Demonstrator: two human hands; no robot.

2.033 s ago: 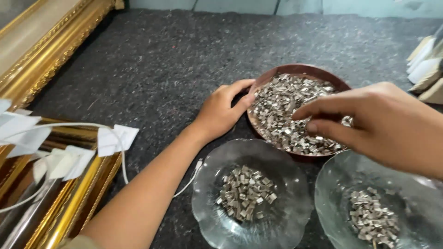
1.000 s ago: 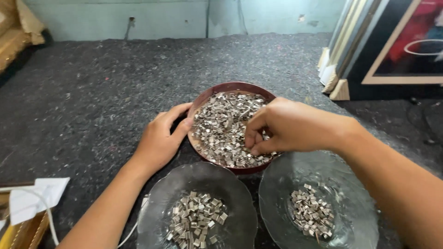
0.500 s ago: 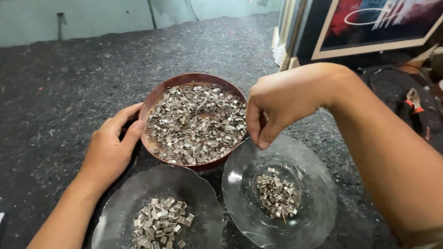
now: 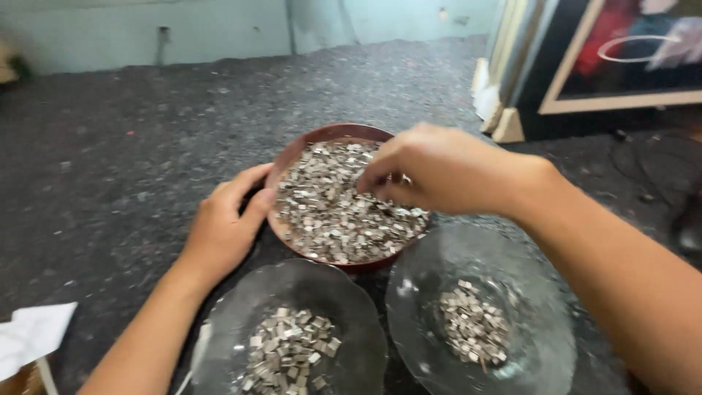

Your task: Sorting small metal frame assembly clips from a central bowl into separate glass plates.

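A round dark-red bowl (image 4: 322, 135) full of small silvery metal clips sits on the dark speckled mat. My left hand (image 4: 223, 227) rests against the bowl's left rim, fingers curved on it. My right hand (image 4: 435, 170) hovers over the pile of clips (image 4: 329, 212), fingertips pinched together just above them; whether a clip is between them is hidden. Nearer me stand two clear glass dishes, the left glass dish (image 4: 241, 322) and the right glass dish (image 4: 534, 292), each with a small heap of clips in its middle.
Framed pictures (image 4: 621, 66) lean against the wall at the right. A pale green wall (image 4: 219, 29) runs along the back. A piece of white paper (image 4: 33, 336) lies at the lower left. Dark mat (image 4: 110, 146) stretches to the left.
My right hand has gone from above the right glass dish back over the red bowl. The view has shifted right and back; my left hand stays on the bowl's rim.
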